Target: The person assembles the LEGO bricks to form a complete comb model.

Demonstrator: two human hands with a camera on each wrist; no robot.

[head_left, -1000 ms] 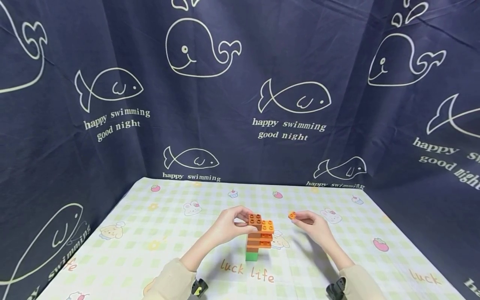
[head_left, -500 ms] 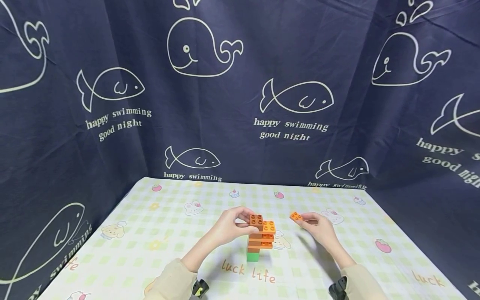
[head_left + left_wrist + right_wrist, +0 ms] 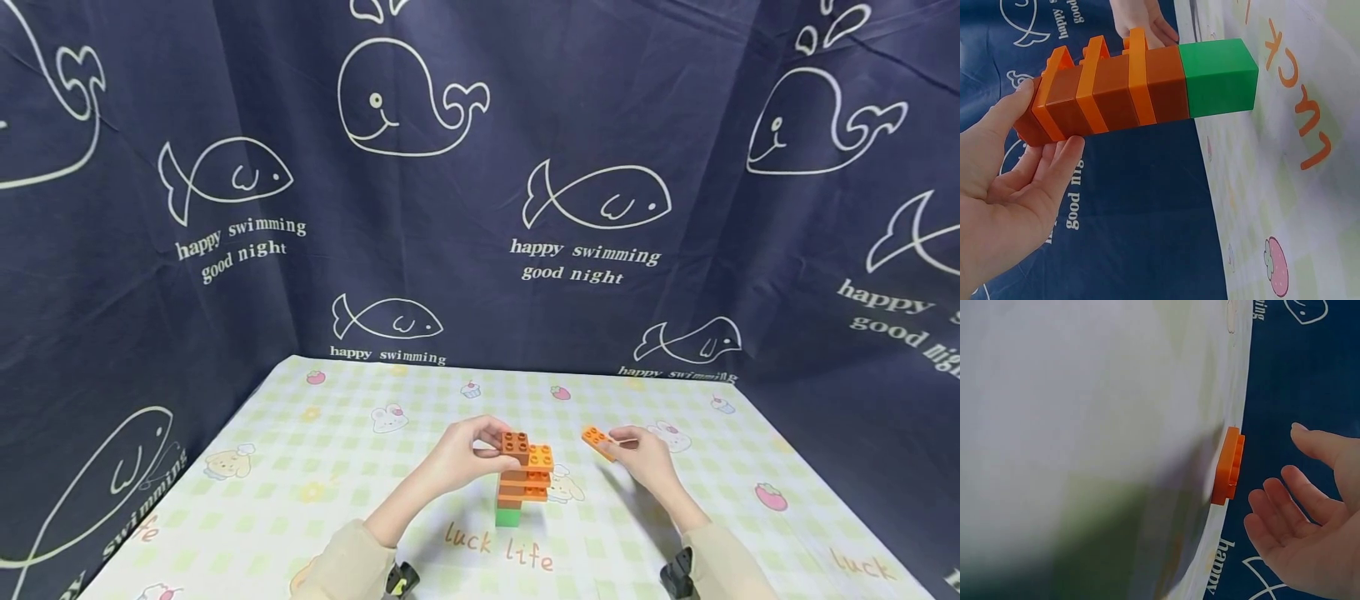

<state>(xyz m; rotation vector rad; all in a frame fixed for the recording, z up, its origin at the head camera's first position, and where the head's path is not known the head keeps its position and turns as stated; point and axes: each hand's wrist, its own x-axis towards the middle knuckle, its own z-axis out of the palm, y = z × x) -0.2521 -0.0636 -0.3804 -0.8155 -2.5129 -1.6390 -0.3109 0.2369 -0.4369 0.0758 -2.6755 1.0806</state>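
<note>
A tower of toy building bricks (image 3: pixel 1107 97) stands upright on the table, with a green brick (image 3: pixel 507 513) at its foot. Above it, brown bricks alternate with flat orange plates that jut out to the right. My left hand (image 3: pixel 467 457) grips the topmost brown brick (image 3: pixel 513 447) between thumb and fingers. To the right of the tower, a loose orange plate (image 3: pixel 595 439) with studs lies on the cloth. Close beside that plate is my right hand (image 3: pixel 647 458); in the right wrist view its fingers (image 3: pixel 1282 512) are spread apart from the plate (image 3: pixel 1227 467).
A pale checked tablecloth (image 3: pixel 360 508) with printed animals and fruit covers the table. Dark blue curtains (image 3: pixel 480 250) with white fish and whale drawings hang behind and at both sides. Each wrist wears a black camera (image 3: pixel 677 573).
My right hand has let go of the orange plate and drawn back slightly to the right, so more of the plate shows. The left hand keeps its grip on the tower.
</note>
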